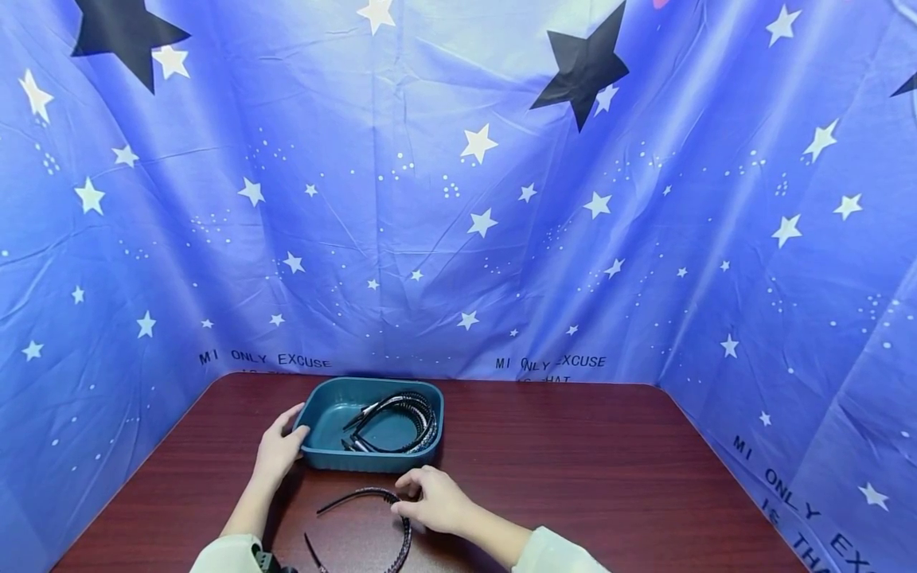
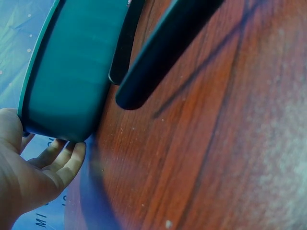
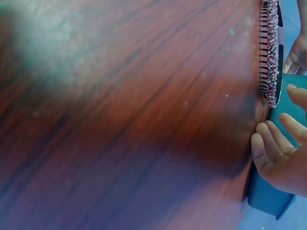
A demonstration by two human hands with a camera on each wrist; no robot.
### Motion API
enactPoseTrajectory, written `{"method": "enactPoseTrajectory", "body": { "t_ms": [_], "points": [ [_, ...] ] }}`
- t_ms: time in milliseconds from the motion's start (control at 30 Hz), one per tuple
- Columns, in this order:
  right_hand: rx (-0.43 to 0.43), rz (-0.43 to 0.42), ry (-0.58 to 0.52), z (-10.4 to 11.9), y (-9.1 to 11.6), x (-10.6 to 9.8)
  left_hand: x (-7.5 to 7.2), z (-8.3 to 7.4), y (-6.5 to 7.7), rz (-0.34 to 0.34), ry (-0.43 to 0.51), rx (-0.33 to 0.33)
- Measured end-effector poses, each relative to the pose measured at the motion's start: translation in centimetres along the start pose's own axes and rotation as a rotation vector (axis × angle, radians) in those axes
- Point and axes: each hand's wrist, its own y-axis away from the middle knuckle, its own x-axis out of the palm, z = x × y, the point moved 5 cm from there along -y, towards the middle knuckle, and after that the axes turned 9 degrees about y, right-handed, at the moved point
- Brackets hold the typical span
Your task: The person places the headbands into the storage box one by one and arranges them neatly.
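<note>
A teal plastic bin [image 1: 368, 461] stands on the table with several black headbands [image 1: 424, 418] lying together in its right half. My left hand [image 1: 278, 452] holds the bin's left end, thumb at the rim and fingers against the outer wall, as the left wrist view also shows. Another headband [image 1: 407, 535] is in front of the bin, its tips pointing left; the right wrist view shows its comb teeth and sparkly beaded band [image 3: 272, 52]. My right hand [image 1: 438, 503] is over that headband's far right curve, fingers loosely bent and spread, with nothing gripped between them.
The dark red wood-grain table [image 1: 573, 461] runs out to both sides of the bin. A blue star-patterned cloth [image 1: 430, 239] hangs behind the table and along its left and right sides. The near part of the loose headband runs out of the head view's bottom edge.
</note>
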Motion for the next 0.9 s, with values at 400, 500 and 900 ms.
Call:
{"method": "enactPoseTrajectory", "body": {
  "t_ms": [400,500,900],
  "points": [
    [0.038,-0.007,0.105,0.3,-0.3,0.9,0.0,-0.2,0.3,0.012,0.001,0.004],
    [0.047,-0.008,0.098,0.3,-0.2,1.0,0.0,-0.2,0.2,0.010,0.002,0.008],
    [0.075,-0.025,0.061,0.3,-0.2,1.1,0.0,0.1,-0.1,0.007,0.007,0.011]
  ]
}}
